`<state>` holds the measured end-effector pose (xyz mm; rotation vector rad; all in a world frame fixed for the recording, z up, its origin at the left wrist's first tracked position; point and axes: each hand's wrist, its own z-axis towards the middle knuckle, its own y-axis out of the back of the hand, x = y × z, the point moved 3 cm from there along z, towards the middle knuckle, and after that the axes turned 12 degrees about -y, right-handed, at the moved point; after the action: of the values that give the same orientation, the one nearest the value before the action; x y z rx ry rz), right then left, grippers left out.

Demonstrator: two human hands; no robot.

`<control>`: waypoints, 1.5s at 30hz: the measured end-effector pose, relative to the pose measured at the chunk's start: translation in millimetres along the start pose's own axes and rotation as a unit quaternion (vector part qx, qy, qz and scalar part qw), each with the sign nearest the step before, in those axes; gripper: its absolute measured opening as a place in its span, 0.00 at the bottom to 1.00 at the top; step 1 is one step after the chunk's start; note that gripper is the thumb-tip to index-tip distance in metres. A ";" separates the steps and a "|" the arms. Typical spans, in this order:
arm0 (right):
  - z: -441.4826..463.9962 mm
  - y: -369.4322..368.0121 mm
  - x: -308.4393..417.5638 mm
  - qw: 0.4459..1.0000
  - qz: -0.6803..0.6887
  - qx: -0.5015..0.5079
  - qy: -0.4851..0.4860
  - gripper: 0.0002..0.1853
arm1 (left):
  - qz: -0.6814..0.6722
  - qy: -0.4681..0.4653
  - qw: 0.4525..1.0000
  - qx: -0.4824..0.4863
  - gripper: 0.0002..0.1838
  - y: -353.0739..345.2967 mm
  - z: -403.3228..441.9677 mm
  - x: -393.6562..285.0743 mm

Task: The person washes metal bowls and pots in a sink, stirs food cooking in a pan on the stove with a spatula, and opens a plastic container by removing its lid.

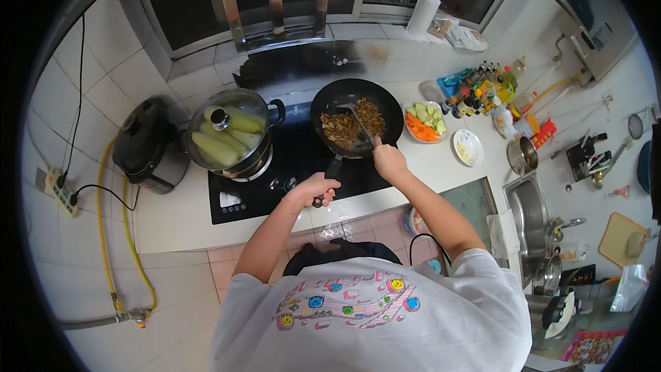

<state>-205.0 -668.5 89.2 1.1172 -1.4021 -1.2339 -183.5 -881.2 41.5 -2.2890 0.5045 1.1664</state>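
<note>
My left hand (315,189) is wrapped round the handle of a black wok (390,94) on the right side of the black stove (227,208). Brown sliced food (372,119) lies in the wok. Closed round a spatula (361,124), my right hand (390,160) is above the wok's lower right rim, and the spatula's blade is among the slices. To the right, a plate (428,139) holds sliced green vegetable and orange carrot. Beside it, a small white plate (465,153) carries pale pieces.
A glass-lidded pot (222,131) with corn-like food stands on the left burner, next to a black cooker (153,143). Bottles (490,90) crowd the back right. A steel pot (522,154) stands by the sink (529,220).
</note>
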 end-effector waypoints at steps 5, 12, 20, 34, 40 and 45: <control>-21.6 7.6 -17.2 0.997 -0.045 0.029 0.053 0.30 | 0.021 0.011 1.000 -0.018 0.11 -4.0 -13.7 -11.0; -5.1 11.3 -0.9 0.997 -0.065 -0.022 0.035 0.24 | 0.089 0.006 0.996 -0.019 0.11 5.1 -8.0 -6.4; -1.4 2.7 13.8 0.998 -0.029 -0.012 -0.051 0.21 | 0.058 -0.013 0.998 -0.017 0.14 9.3 6.6 4.4; -35.5 6.8 1.5 0.996 -0.055 -0.027 0.063 0.18 | 0.041 -0.016 0.999 -0.029 0.13 2.8 4.5 3.9; -3.2 -3.7 16.0 0.999 -0.023 -0.027 -0.014 0.13 | 0.037 -0.018 0.999 -0.035 0.14 7.3 6.8 0.9; 5.2 -5.0 22.2 0.999 -0.006 -0.043 -0.022 0.11 | 0.026 -0.012 0.999 -0.035 0.17 9.1 12.2 8.5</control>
<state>-213.2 -690.0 85.5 1.0463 -1.3640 -1.3214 -191.4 -881.9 25.9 -2.3313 0.5236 1.2537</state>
